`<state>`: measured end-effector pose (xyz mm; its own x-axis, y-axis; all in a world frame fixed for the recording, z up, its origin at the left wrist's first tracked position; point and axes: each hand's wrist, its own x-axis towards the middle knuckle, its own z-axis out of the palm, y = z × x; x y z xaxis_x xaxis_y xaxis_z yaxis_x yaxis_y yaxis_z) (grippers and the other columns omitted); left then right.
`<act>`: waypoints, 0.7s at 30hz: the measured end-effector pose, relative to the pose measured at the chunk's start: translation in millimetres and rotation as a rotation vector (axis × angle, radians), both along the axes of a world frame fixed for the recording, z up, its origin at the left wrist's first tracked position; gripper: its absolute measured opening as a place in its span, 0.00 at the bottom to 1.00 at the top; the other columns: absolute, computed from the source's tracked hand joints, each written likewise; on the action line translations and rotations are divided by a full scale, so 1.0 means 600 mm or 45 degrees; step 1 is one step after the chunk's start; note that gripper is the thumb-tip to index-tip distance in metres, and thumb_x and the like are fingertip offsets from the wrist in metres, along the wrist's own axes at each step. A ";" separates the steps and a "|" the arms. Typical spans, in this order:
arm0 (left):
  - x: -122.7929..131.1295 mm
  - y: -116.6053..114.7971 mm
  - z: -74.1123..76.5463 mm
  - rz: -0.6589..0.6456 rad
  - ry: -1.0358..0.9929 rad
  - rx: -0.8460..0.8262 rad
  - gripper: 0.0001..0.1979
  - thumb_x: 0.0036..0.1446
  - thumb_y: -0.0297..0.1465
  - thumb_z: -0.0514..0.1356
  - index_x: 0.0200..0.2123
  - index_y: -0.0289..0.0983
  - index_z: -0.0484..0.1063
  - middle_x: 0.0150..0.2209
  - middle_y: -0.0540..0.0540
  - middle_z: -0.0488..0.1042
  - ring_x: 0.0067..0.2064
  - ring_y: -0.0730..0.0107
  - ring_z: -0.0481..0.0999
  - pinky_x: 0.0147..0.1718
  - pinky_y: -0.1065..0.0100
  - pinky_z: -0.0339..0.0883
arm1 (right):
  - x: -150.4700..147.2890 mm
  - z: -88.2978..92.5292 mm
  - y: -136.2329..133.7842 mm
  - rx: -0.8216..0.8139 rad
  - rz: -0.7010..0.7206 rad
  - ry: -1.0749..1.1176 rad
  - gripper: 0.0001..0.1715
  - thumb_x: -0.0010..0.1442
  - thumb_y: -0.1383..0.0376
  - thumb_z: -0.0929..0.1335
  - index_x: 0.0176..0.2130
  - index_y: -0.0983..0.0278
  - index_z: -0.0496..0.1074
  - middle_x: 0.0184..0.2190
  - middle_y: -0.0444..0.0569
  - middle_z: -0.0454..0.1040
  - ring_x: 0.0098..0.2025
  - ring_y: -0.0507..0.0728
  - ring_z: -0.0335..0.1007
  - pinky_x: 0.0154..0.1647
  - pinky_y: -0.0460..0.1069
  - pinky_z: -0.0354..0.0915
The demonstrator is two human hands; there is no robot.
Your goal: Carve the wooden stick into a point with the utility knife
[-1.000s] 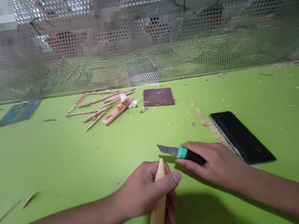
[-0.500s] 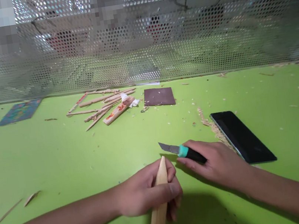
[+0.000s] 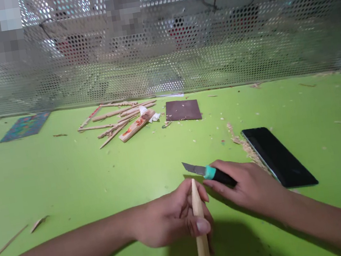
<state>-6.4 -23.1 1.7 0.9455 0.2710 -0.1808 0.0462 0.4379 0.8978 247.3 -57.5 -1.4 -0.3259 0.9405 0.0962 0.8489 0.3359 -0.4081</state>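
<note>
A pale wooden stick [image 3: 197, 209] with a tapered tip points away from me, its near end running out of the bottom of the view. My left hand [image 3: 177, 219] is closed around it, thumb lying across its upper side. To the right, my right hand [image 3: 245, 181] grips a utility knife [image 3: 209, 172] by its black and teal handle. The knife's blade is out and points left, just beyond the stick's tip and apart from it. The palm side of my right hand is hidden.
A dark phone [image 3: 279, 156] lies right of my right hand, with wood shavings [image 3: 247, 148] along its left edge. Farther back are several carved sticks [image 3: 113, 113], a stained wooden block [image 3: 136, 126], and brown sandpaper [image 3: 183, 110]. A perforated metal screen [image 3: 160, 61] bounds the green table [image 3: 68, 173].
My left hand has turned the stick so it points straighter ahead, with the tip slightly farther right. The right hand and knife have barely moved.
</note>
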 end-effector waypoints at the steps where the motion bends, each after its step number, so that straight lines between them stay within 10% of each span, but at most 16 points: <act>1: 0.003 -0.001 -0.003 0.044 -0.017 -0.065 0.27 0.62 0.45 0.73 0.49 0.41 0.61 0.38 0.50 0.73 0.36 0.71 0.72 0.35 0.68 0.66 | 0.000 0.000 0.000 -0.005 0.001 0.002 0.29 0.75 0.40 0.60 0.38 0.59 0.72 0.24 0.44 0.76 0.23 0.58 0.73 0.25 0.48 0.57; 6: 0.010 0.000 -0.004 0.122 0.070 -0.202 0.27 0.47 0.37 0.82 0.37 0.37 0.68 0.29 0.56 0.66 0.28 0.76 0.65 0.26 0.73 0.58 | 0.001 0.000 0.000 -0.009 0.007 0.005 0.27 0.76 0.41 0.61 0.38 0.58 0.71 0.24 0.43 0.76 0.23 0.57 0.71 0.25 0.48 0.56; 16: -0.003 0.007 0.023 0.051 0.265 0.228 0.21 0.65 0.49 0.68 0.33 0.37 0.69 0.26 0.53 0.68 0.26 0.75 0.65 0.25 0.73 0.60 | 0.000 0.003 0.000 -0.023 0.031 -0.036 0.27 0.76 0.42 0.61 0.38 0.59 0.72 0.23 0.44 0.76 0.22 0.58 0.72 0.24 0.48 0.56; 21: -0.001 0.002 -0.002 0.084 0.161 -0.054 0.24 0.65 0.53 0.66 0.34 0.37 0.68 0.26 0.53 0.71 0.23 0.74 0.73 0.24 0.72 0.71 | 0.000 0.000 -0.001 -0.011 0.026 -0.019 0.28 0.76 0.41 0.61 0.39 0.58 0.72 0.24 0.45 0.77 0.22 0.58 0.73 0.25 0.49 0.57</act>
<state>-7.1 -21.9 0.5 0.8949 0.3212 -0.3097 0.1274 0.4813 0.8673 247.3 -58.2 -1.3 -0.3465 0.9344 0.0831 0.8480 0.3498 -0.3981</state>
